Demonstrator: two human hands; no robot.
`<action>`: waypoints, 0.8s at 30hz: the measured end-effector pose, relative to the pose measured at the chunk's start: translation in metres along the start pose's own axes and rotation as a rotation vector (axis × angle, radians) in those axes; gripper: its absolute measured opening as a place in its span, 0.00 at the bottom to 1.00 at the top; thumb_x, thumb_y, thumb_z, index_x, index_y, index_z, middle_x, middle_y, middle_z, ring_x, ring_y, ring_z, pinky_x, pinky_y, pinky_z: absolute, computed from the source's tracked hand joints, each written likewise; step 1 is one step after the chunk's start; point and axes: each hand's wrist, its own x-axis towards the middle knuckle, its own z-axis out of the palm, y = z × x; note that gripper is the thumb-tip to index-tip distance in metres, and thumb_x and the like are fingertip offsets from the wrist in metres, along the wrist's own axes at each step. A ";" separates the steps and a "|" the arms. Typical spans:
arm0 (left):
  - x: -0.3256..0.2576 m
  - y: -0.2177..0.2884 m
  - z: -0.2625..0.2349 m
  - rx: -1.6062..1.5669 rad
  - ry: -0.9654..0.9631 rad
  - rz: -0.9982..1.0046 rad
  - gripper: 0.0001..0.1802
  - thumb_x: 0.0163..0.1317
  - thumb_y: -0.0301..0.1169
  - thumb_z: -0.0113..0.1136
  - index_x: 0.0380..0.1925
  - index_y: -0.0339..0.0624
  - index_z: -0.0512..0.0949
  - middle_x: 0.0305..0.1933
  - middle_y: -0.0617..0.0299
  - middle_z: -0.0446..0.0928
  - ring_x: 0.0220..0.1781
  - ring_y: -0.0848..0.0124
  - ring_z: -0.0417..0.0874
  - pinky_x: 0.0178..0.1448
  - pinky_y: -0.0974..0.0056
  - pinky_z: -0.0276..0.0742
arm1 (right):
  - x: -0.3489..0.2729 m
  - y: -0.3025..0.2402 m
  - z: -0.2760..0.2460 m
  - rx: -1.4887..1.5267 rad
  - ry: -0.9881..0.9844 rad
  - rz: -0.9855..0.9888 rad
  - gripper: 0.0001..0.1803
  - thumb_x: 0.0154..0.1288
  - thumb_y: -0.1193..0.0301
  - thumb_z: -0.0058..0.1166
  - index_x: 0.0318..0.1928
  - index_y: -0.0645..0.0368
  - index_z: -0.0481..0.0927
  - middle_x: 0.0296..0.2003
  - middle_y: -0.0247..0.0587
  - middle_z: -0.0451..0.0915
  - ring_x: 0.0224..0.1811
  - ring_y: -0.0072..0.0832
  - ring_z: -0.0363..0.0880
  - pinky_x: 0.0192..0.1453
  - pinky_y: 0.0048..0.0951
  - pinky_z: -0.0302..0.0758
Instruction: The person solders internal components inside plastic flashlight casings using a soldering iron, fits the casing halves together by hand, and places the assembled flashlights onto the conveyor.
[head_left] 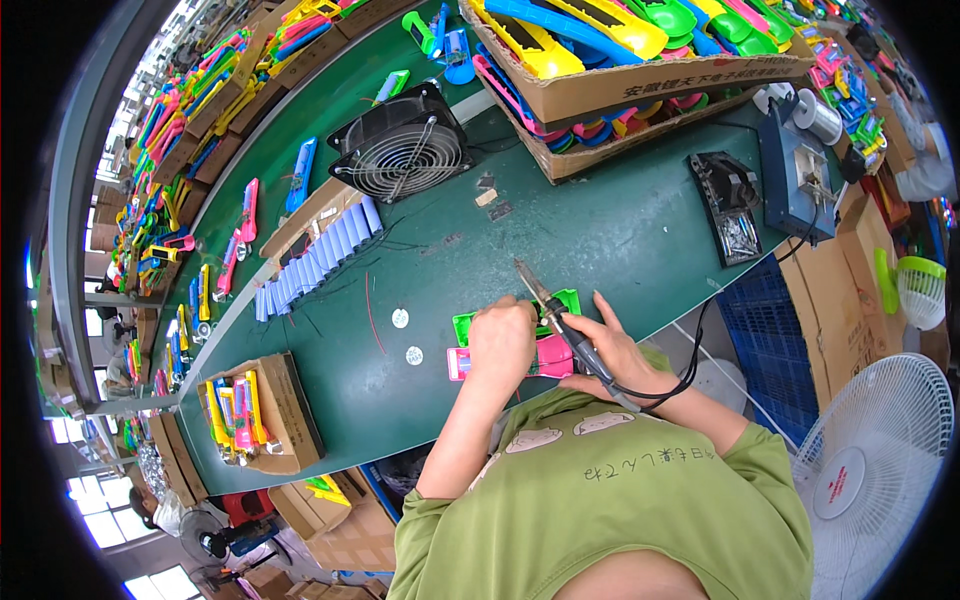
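- Right hand (pixel 622 352) wraps a soldering iron (pixel 560 320) pen-fashion, fingers curled round the dark handle, tip raised and pointing away toward the middle of the worktop (pixel 600 230) — lifted clear of the work, by the look of it, so the hot end touches nothing.
- Its black cord (pixel 668 388) loops off the near edge past the right forearm, slack enough not to drag on the iron.
- Left hand (pixel 502 340) is closed down over a pink plastic casing (pixel 556 357), fingers bunched on top; what they pinch underneath I cannot tell. Reads as a steadying grip.
- The pink casing lies at the near edge of the worktop, right in front of the person, touching a green casing (pixel 468 325) just behind it.
- Two small white discs (pixel 400 318) sit just left of the hands, within easy reach.
- A row of pale blue cylindrical cells (pixel 320 255) lies further left, laid side by side toward the far edge.
- A black fan (pixel 402 148) lies tilted beyond them, facing the work spot — likely for fumes.
- Soldering station (pixel 795 175) and iron stand (pixel 728 205) occupy the right end, on the iron hand's side.
- Cardboard trays (pixel 640 85) of bright plastic parts line the far edge; a smaller box (pixel 262 415) of parts sits at the near left corner.
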 end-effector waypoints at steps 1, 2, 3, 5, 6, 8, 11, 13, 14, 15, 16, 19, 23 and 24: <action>0.000 0.001 -0.001 -0.021 0.001 -0.011 0.02 0.45 0.25 0.58 0.20 0.39 0.77 0.24 0.54 0.75 0.27 0.56 0.78 0.33 0.56 0.74 | 0.001 0.001 0.001 -0.015 0.019 -0.029 0.41 0.47 0.69 0.65 0.60 0.56 0.56 0.40 0.42 0.76 0.43 0.40 0.76 0.68 0.56 0.43; -0.001 0.001 -0.002 -0.042 0.003 -0.024 0.02 0.45 0.25 0.58 0.20 0.38 0.77 0.25 0.53 0.75 0.27 0.56 0.79 0.34 0.56 0.74 | 0.002 0.001 0.002 -0.015 0.019 -0.031 0.41 0.47 0.69 0.65 0.60 0.56 0.56 0.40 0.42 0.76 0.43 0.40 0.76 0.68 0.56 0.43; -0.002 0.000 -0.003 -0.041 0.005 -0.024 0.02 0.45 0.25 0.58 0.20 0.38 0.77 0.25 0.53 0.75 0.27 0.56 0.79 0.34 0.56 0.74 | 0.002 0.000 0.002 -0.002 0.027 -0.034 0.41 0.47 0.70 0.65 0.60 0.56 0.56 0.41 0.42 0.76 0.44 0.40 0.76 0.68 0.56 0.43; -0.005 -0.004 -0.006 -0.111 -0.001 0.028 0.04 0.46 0.26 0.58 0.24 0.38 0.79 0.27 0.53 0.75 0.30 0.56 0.78 0.36 0.57 0.74 | 0.003 -0.001 0.003 0.008 0.036 -0.038 0.41 0.47 0.70 0.64 0.60 0.56 0.56 0.43 0.43 0.75 0.45 0.40 0.76 0.68 0.56 0.43; -0.007 -0.004 -0.014 -0.112 -0.001 0.035 0.04 0.46 0.26 0.58 0.24 0.38 0.79 0.27 0.53 0.75 0.30 0.56 0.78 0.36 0.57 0.74 | 0.003 0.000 0.003 0.013 0.038 -0.032 0.41 0.47 0.71 0.64 0.61 0.56 0.56 0.44 0.43 0.74 0.47 0.40 0.75 0.68 0.57 0.43; -0.015 -0.005 -0.040 -0.259 0.064 0.098 0.08 0.45 0.24 0.60 0.29 0.39 0.79 0.31 0.55 0.75 0.35 0.59 0.78 0.40 0.60 0.73 | 0.004 0.002 0.000 0.010 0.048 -0.018 0.41 0.47 0.72 0.64 0.61 0.56 0.56 0.46 0.44 0.74 0.48 0.41 0.74 0.68 0.57 0.43; -0.032 -0.013 -0.060 -0.436 -0.171 0.250 0.13 0.42 0.22 0.62 0.32 0.41 0.79 0.35 0.58 0.74 0.39 0.61 0.76 0.43 0.61 0.73 | 0.012 0.008 -0.011 -0.070 0.050 -0.047 0.42 0.47 0.75 0.62 0.62 0.56 0.53 0.45 0.44 0.74 0.48 0.43 0.74 0.67 0.57 0.44; -0.037 -0.008 -0.045 -0.394 -0.092 0.291 0.13 0.41 0.22 0.63 0.32 0.41 0.79 0.36 0.58 0.74 0.40 0.61 0.75 0.43 0.61 0.72 | 0.019 0.007 -0.020 -0.075 0.019 -0.025 0.43 0.47 0.75 0.62 0.62 0.56 0.52 0.43 0.44 0.75 0.47 0.43 0.74 0.67 0.58 0.44; -0.039 -0.007 -0.034 -0.348 -0.017 0.329 0.14 0.39 0.21 0.64 0.31 0.42 0.79 0.37 0.58 0.74 0.42 0.62 0.75 0.44 0.61 0.72 | 0.024 0.006 -0.023 -0.077 -0.012 -0.004 0.44 0.47 0.76 0.62 0.62 0.56 0.51 0.42 0.43 0.76 0.45 0.44 0.75 0.67 0.58 0.44; -0.040 -0.008 -0.021 -0.313 0.094 0.354 0.12 0.40 0.21 0.63 0.29 0.41 0.78 0.35 0.59 0.74 0.39 0.61 0.75 0.43 0.61 0.72 | 0.028 0.005 -0.025 -0.079 -0.020 -0.010 0.45 0.46 0.77 0.62 0.62 0.55 0.50 0.37 0.42 0.77 0.43 0.44 0.76 0.67 0.57 0.45; -0.042 -0.008 -0.011 -0.310 0.107 0.354 0.12 0.40 0.21 0.63 0.29 0.41 0.78 0.35 0.59 0.74 0.39 0.61 0.75 0.43 0.61 0.72 | 0.031 0.005 -0.027 -0.085 -0.023 -0.022 0.45 0.46 0.77 0.62 0.62 0.55 0.50 0.37 0.42 0.77 0.43 0.44 0.76 0.67 0.57 0.45; -0.048 -0.002 0.016 -0.472 0.460 0.148 0.11 0.41 0.21 0.64 0.27 0.44 0.78 0.28 0.63 0.75 0.31 0.65 0.75 0.35 0.64 0.71 | 0.033 0.005 -0.026 -0.054 -0.060 -0.003 0.43 0.46 0.76 0.62 0.62 0.56 0.51 0.37 0.42 0.78 0.41 0.42 0.77 0.67 0.55 0.46; -0.044 0.010 0.027 -0.347 0.546 0.105 0.10 0.41 0.20 0.65 0.26 0.44 0.79 0.27 0.63 0.75 0.31 0.66 0.74 0.32 0.64 0.69 | 0.014 -0.003 -0.019 0.052 0.180 0.015 0.31 0.48 0.75 0.63 0.53 0.60 0.63 0.30 0.37 0.80 0.32 0.34 0.79 0.68 0.50 0.48; -0.044 0.010 0.026 -0.350 0.541 0.098 0.10 0.41 0.20 0.65 0.26 0.44 0.79 0.27 0.63 0.75 0.31 0.66 0.74 0.32 0.64 0.69 | 0.007 -0.005 -0.018 0.078 0.287 0.026 0.25 0.48 0.74 0.63 0.48 0.61 0.69 0.28 0.36 0.81 0.29 0.31 0.79 0.68 0.49 0.49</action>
